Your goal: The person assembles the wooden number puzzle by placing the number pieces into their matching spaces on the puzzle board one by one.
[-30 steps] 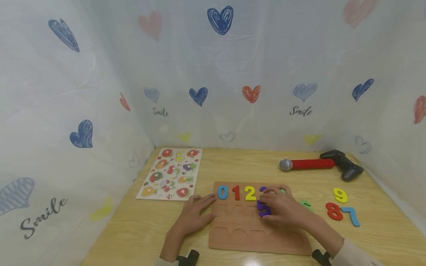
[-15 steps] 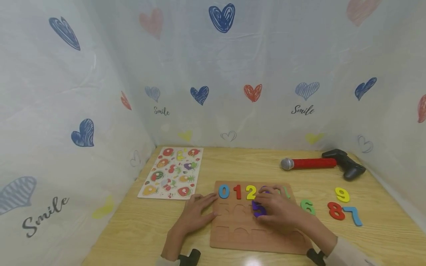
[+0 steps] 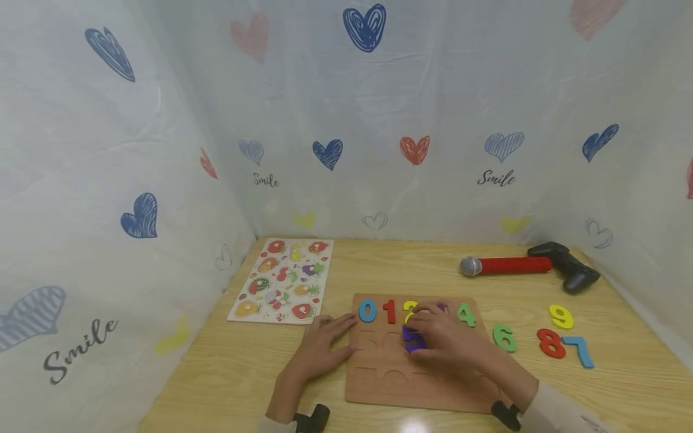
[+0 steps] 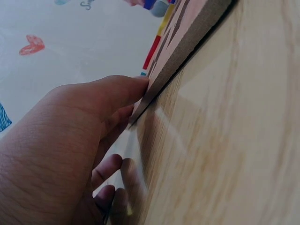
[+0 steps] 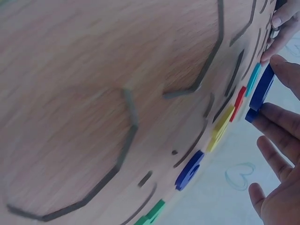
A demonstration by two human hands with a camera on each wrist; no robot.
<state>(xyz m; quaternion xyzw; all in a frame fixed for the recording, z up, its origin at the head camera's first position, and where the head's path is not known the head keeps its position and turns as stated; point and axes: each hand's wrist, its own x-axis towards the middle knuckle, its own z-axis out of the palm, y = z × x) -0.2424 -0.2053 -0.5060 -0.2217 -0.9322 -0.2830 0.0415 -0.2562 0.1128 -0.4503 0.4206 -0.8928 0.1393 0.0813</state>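
My right hand (image 3: pixel 449 337) pinches a purple number 5 (image 3: pixel 414 339) between thumb and fingers, over the middle of a wooden number puzzle board (image 3: pixel 373 388). In the right wrist view the 5 (image 5: pixel 263 89) is held tilted, clear of the board's surface. Blue 0 (image 3: pixel 367 311), red 1 (image 3: pixel 389 312), yellow 2 (image 3: pixel 409 308), purple 3 (image 5: pixel 189 170) and green 4 (image 3: pixel 466 314) sit along the board's top row; my right hand partly covers the 2 and 3. With fingers spread, my left hand (image 3: pixel 325 346) touches the board's left edge, thumb tip against it.
Right of the board lie a green 6 (image 3: pixel 505 338), red 8 (image 3: pixel 551 343), blue 7 (image 3: pixel 579 351) and yellow 9 (image 3: pixel 560 317). Behind them are a red microphone (image 3: pixel 509 266) and a black game controller (image 3: pixel 568 267). A fruit puzzle board (image 3: pixel 281 281) lies at the back left.
My right hand has moved left across the board with the purple 5, uncovering the green 4 and green 6. The left hand stays at the board's edge.
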